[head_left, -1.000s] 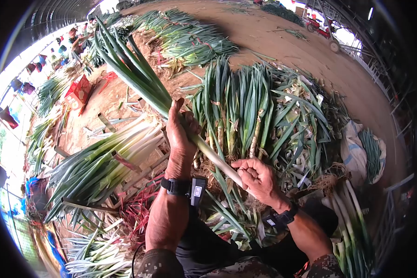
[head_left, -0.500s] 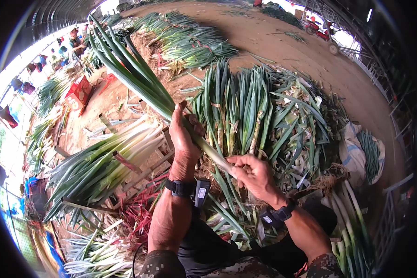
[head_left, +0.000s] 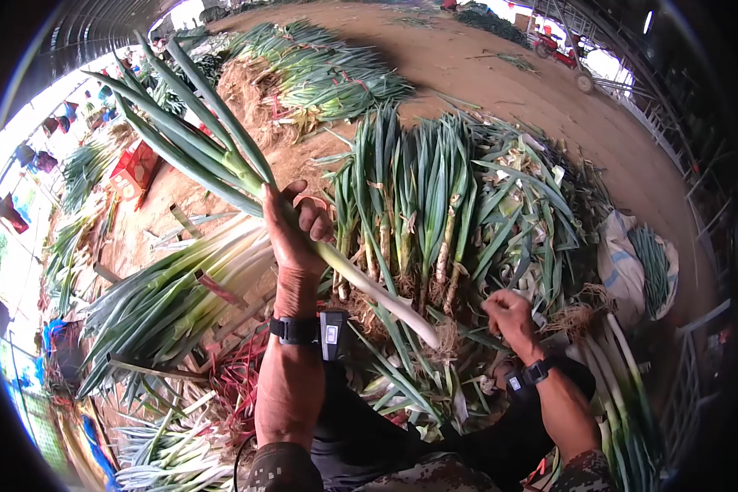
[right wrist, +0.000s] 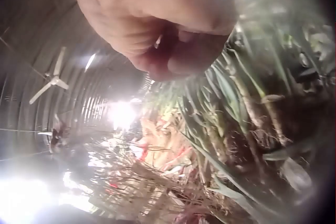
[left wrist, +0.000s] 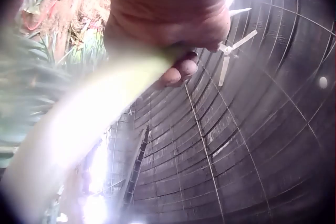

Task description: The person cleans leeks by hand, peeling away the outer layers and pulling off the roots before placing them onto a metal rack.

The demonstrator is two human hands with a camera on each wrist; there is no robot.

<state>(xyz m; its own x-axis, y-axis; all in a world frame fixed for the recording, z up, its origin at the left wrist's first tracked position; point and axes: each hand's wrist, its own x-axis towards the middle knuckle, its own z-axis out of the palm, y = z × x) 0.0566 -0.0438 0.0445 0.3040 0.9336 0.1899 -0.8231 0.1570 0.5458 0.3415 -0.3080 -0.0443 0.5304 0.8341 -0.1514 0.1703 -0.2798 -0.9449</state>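
Observation:
My left hand (head_left: 295, 234) grips a long green onion (head_left: 369, 287) around the middle, where the white shank turns green. Its leaves fan out to the upper left, and the smooth white end slants down to the right, with stringy roots (head_left: 448, 338) at its tip. In the left wrist view the pale shank (left wrist: 79, 119) runs out below the hand. Apart from the onion, my right hand (head_left: 512, 321) is over the trimmings with its fingers curled. The right wrist view shows its thumb and fingers bent together, nothing visible between them. Untrimmed onions (head_left: 418, 189) stand in a row ahead.
To the left, a bundle of white-stemmed onions (head_left: 172, 287) lies on a wooden frame (head_left: 156, 369), with red ties (head_left: 242, 377) nearby. Stripped leaves (head_left: 533, 213) are heaped right of the row, beside a white sack (head_left: 619, 262). More onions (head_left: 623, 394) lie close by my right arm.
My right hand has left the onion's white shank and moved right and down. My left hand has shifted left with the onion, whose leaves now spread wider and whose root end shows.

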